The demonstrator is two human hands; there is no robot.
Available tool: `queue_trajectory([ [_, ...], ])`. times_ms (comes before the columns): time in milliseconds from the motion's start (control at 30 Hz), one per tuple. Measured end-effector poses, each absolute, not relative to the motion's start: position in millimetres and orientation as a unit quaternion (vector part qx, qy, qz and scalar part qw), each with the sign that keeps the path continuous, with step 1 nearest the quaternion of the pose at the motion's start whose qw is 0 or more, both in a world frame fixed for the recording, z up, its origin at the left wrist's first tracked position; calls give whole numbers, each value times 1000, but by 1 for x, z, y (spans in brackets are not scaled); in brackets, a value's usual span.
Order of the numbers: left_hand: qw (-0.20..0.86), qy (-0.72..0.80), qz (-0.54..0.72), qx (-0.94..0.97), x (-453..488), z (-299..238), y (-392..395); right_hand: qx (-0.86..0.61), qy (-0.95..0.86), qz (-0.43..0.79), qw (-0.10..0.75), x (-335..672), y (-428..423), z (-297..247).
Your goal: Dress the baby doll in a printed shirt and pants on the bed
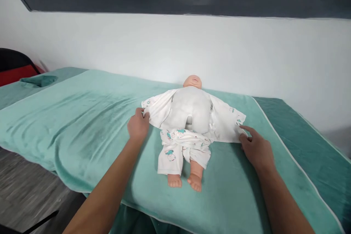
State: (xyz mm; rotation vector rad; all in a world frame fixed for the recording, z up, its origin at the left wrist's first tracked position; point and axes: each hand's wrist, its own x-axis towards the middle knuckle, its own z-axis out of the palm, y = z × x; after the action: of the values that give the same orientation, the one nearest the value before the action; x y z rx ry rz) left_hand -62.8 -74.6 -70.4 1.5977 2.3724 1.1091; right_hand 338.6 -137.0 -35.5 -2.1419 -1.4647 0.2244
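Observation:
A baby doll [191,108] lies on its back on a green blanket, head toward the wall and bare feet toward me. Its white printed shirt [225,124] is spread wide open to both sides, baring the white cloth torso. White printed pants [170,157] are bunched around the doll's legs. My left hand [138,124] pinches the shirt's edge on the left side. On the right, my right hand [256,146] has the opposite edge of the shirt between thumb and forefinger.
The green blanket [90,117] covers the bed, with a darker green cover [309,135] showing at the right. A white wall [175,47] and a dark window frame [175,3] stand behind. A red and black object [16,69] sits at the far left.

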Motion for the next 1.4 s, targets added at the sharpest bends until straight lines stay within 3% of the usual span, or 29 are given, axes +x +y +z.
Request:
queue_trajectory([
  [133,-41,629,451,632,-44,-67,-82,-754,-556,-25,349,317,-143,-40],
  [233,123,499,463,722,-32,-63,-92,-638,-630,79,436,290,-145,-41],
  [333,330,465,456,683,-28,-58,-100,-506,-723,172,437,265,-147,-39],
  [467,447,421,410,675,-32,-52,-105,-426,-767,184,444,255,-149,-39],
  [667,443,341,359,747,-39,-47,-109,-412,-786,250,386,263,-146,-37],
  [900,471,334,307,757,-42,-41,-116,-467,-798,289,247,264,-129,-6],
  [967,454,352,371,730,-38,-47,-118,-482,-800,246,261,264,-118,-4],
  [1133,325,403,582,627,-17,-67,-120,-565,-697,170,407,261,-88,-15],
  [1400,277,510,585,567,7,-49,-81,-563,-638,240,467,254,-81,-42],
])
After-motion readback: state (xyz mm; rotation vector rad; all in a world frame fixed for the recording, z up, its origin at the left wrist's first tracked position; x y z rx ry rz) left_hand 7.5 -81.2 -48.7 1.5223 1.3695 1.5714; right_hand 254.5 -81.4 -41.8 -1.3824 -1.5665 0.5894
